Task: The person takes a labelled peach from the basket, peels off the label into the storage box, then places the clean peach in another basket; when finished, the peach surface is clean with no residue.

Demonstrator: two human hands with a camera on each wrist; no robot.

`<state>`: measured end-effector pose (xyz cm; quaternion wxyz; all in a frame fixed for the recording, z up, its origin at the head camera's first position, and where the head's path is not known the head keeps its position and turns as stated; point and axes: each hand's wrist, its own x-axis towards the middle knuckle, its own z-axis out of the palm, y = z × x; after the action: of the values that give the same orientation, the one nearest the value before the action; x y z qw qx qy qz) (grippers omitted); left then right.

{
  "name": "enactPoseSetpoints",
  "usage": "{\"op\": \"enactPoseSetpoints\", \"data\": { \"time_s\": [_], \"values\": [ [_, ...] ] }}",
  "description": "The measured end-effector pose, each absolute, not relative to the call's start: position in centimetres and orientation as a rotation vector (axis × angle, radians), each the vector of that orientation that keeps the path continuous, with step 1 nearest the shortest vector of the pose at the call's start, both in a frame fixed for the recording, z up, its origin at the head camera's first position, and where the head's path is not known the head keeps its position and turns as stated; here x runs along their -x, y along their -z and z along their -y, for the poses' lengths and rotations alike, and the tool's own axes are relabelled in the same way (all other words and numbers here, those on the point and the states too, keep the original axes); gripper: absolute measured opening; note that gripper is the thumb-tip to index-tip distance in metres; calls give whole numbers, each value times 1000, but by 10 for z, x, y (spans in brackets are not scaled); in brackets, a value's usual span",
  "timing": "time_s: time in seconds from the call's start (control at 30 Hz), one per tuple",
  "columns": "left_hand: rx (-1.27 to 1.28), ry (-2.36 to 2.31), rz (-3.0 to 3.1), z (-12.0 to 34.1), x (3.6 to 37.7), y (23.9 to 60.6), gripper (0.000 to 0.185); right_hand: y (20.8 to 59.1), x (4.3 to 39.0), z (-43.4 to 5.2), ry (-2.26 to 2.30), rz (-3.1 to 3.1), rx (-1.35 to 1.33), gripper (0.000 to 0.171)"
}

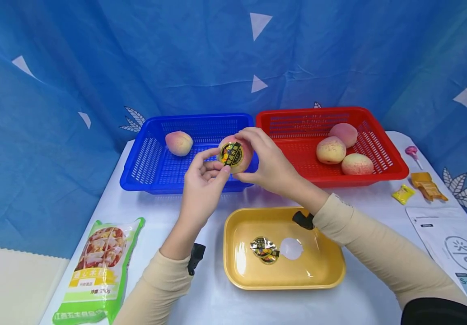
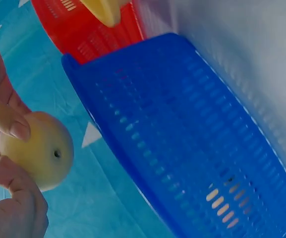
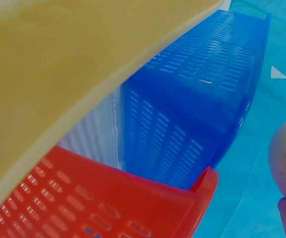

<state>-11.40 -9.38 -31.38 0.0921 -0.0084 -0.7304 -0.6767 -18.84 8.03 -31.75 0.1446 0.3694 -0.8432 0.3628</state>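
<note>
Blue cloth hung behind the white table [image 1: 233, 307], where a blue basket [image 1: 144, 171] and a red basket [image 1: 384, 169] stood side by side. I held a peach [image 1: 236, 154] up over the blue basket's near rim, my right hand [image 1: 268, 162] curled round it from the right, while my left hand [image 1: 203, 180] pinched the edge of its gold-and-black sticker [image 1: 231, 154]. Below my hands sat a yellow tray [image 1: 323, 280] with peeled stickers [image 1: 265, 249] in it

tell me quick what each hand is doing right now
Left hand: pinches the sticker on the peach.
Right hand: grips that peach.
</note>
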Motion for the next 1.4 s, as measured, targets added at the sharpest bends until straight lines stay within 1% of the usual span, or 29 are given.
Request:
{"op": "enactPoseSetpoints", "data": {
  "time_s": [0.23,0.73,0.97,1.17,1.4],
  "values": [
    [-65,2125,2088,90,117,316,33,320,187,-82,-948,2428,-1042,83],
    [-97,2227,1978,86,118,317,31,324,189,-85,-891,2409,-1031,83],
    [-34,2192,1980,84,116,315,30,327,190,-86,-799,2438,-1039,81],
    [15,2144,2012,82,117,319,25,326,187,-90,-645,2396,-1045,80],
    [68,2134,1978,80,119,326,27,325,185,-92,-560,2329,-1069,78]
  ]
}}
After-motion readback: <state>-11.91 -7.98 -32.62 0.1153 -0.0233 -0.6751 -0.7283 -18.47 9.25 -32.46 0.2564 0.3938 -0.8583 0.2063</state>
